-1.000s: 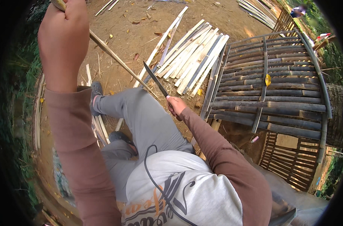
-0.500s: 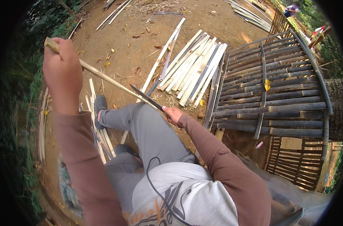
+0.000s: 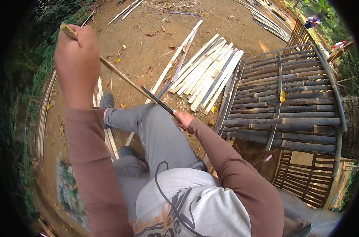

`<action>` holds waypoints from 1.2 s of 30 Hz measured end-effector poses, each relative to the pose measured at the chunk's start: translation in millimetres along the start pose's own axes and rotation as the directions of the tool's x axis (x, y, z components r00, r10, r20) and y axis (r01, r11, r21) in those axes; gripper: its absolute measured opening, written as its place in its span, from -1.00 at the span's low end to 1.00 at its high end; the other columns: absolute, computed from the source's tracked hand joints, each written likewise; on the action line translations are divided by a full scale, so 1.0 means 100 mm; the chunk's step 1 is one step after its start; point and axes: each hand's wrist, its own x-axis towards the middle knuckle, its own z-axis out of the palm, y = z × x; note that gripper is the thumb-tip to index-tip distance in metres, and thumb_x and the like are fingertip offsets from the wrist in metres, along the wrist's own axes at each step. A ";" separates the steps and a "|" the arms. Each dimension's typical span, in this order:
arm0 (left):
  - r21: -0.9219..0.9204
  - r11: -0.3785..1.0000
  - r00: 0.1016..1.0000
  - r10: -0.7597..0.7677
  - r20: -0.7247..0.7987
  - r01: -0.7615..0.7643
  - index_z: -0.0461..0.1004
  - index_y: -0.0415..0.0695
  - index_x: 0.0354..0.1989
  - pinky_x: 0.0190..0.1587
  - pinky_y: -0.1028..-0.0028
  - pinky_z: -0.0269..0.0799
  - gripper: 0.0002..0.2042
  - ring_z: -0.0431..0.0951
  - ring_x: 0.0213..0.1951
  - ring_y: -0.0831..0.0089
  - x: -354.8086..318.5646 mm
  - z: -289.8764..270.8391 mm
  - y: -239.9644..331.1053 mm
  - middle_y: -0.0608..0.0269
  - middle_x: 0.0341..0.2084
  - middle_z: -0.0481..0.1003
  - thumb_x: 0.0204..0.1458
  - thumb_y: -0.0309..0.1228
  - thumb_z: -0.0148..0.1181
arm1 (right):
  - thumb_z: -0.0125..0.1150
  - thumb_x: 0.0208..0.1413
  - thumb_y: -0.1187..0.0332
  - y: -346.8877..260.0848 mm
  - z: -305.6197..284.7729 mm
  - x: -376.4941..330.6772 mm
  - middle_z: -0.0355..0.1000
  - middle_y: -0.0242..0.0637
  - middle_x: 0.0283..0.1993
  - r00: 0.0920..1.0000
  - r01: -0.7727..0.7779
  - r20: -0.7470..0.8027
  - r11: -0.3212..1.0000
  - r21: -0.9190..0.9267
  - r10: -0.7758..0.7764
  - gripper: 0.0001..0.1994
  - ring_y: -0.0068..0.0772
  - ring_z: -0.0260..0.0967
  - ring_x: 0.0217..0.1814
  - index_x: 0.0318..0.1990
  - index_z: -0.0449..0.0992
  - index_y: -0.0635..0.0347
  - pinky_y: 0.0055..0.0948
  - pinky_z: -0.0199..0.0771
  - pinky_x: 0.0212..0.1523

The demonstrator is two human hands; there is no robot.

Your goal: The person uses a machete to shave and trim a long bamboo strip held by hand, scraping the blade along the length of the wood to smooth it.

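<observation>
Raised at the upper left, my left hand (image 3: pixel 78 65) is closed round the far end of a long bamboo strip (image 3: pixel 122 76). The strip slants down to the right across my bent knee, where its lower part passes by the blade. My right hand (image 3: pixel 183 119) grips the handle of a dark-bladed knife (image 3: pixel 156 100) beside that knee. Its blade lies against or just over the strip; exact contact is hard to make out. Part of the handle is hidden by my fingers.
A stack of pale split bamboo strips (image 3: pixel 211 73) lies on the dirt ahead. To the right stands a bamboo-slat bench (image 3: pixel 286 102) with a yellow leaf (image 3: pixel 282 96) on it. Plastic bottles (image 3: pixel 69 181) sit at the left. Another person (image 3: pixel 313 20) is far off.
The whole view has shifted slightly. My left hand sits a little farther right in the picture, and the strip appears turned, with a narrower, darker side showing. Both grips stay the same.
</observation>
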 end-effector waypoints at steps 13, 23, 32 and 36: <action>0.023 0.979 0.979 -0.201 0.011 0.201 0.44 -0.26 -0.09 -0.35 0.39 0.57 -0.68 0.56 -0.44 0.45 0.03 -0.12 -0.26 0.17 -0.34 0.55 0.29 -0.20 0.00 | -0.21 0.41 -0.29 0.15 -0.22 0.37 0.49 -0.14 -0.52 0.985 0.082 -0.079 0.818 -0.569 -0.154 -0.25 -0.13 0.48 -0.38 -0.48 0.55 0.24 -0.06 0.46 -0.16; 0.013 0.974 0.974 -0.224 0.008 0.224 0.44 -0.20 -0.10 -0.24 0.35 0.59 -0.69 0.56 -0.30 0.41 0.07 -0.21 -0.31 0.22 -0.24 0.53 0.33 -0.17 -0.04 | -0.26 0.40 -0.31 -0.04 -0.29 0.21 0.51 -0.06 -0.45 0.999 0.014 0.044 0.891 -0.453 0.007 -0.23 -0.15 0.52 -0.38 -0.23 0.67 0.26 -0.08 0.52 -0.17; -0.002 0.979 0.979 -0.204 0.013 0.204 0.43 -0.22 -0.09 -0.28 0.40 0.56 -0.70 0.52 -0.33 0.43 0.04 -0.20 -0.30 0.23 -0.27 0.51 0.33 -0.21 -0.06 | -0.27 0.41 -0.31 -0.12 -0.26 0.20 0.55 0.04 -0.32 0.997 0.052 0.066 0.905 -0.423 -0.027 -0.23 -0.02 0.55 -0.18 -0.25 0.64 0.27 -0.03 0.47 0.01; 0.048 0.974 0.975 -0.220 -0.024 0.221 0.47 -0.24 -0.09 -0.29 0.42 0.51 -0.65 0.51 -0.36 0.46 0.11 -0.15 -0.30 0.22 -0.30 0.53 0.29 -0.15 -0.02 | -0.22 0.40 -0.32 0.53 -0.37 0.57 0.45 -0.17 -0.54 0.980 0.076 -0.114 0.834 -0.546 -0.164 -0.23 -0.20 0.47 -0.44 -0.42 0.57 0.26 -0.10 0.49 -0.23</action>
